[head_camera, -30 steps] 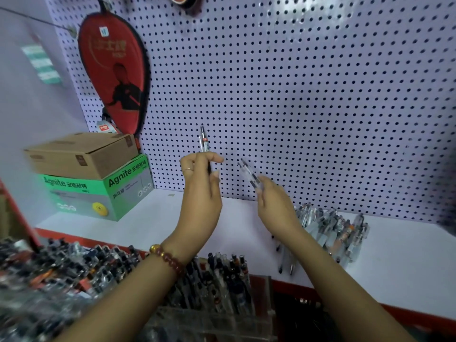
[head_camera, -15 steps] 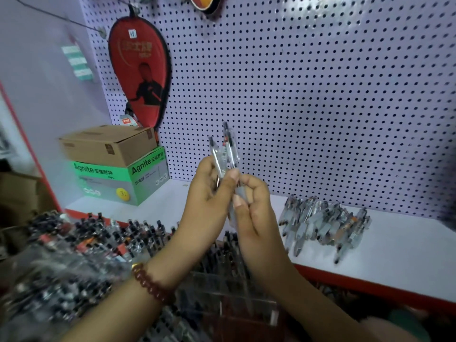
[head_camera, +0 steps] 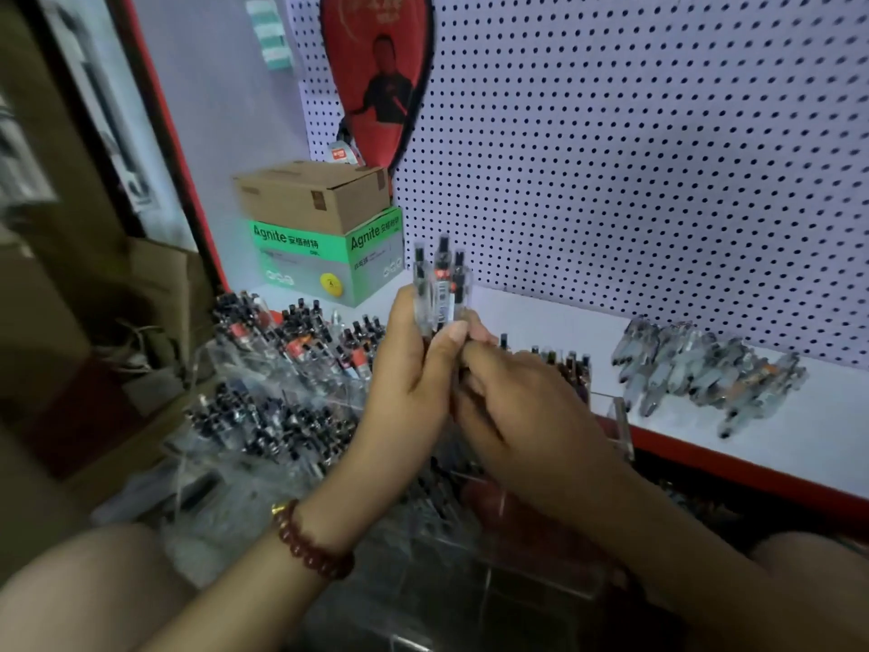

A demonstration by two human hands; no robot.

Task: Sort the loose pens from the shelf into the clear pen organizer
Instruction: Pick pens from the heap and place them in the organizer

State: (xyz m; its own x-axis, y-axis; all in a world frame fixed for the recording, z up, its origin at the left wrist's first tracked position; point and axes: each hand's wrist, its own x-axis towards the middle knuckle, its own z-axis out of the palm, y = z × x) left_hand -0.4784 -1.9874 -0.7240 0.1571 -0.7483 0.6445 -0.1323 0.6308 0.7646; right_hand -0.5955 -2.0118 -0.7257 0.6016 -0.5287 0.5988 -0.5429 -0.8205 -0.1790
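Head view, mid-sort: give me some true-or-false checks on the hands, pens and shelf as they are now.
1. The left hand grips the pens upright, caps up. True.
2. The right hand lies flat on the shelf. False: its fingers curl round the pens just below the left thumb.
3. A pile of loose pens lies on the shelf. True.
4. The brown box sits under the green box. False: it sits on top of it.
5. The organizer holds no pens. False: many pens stand in it.
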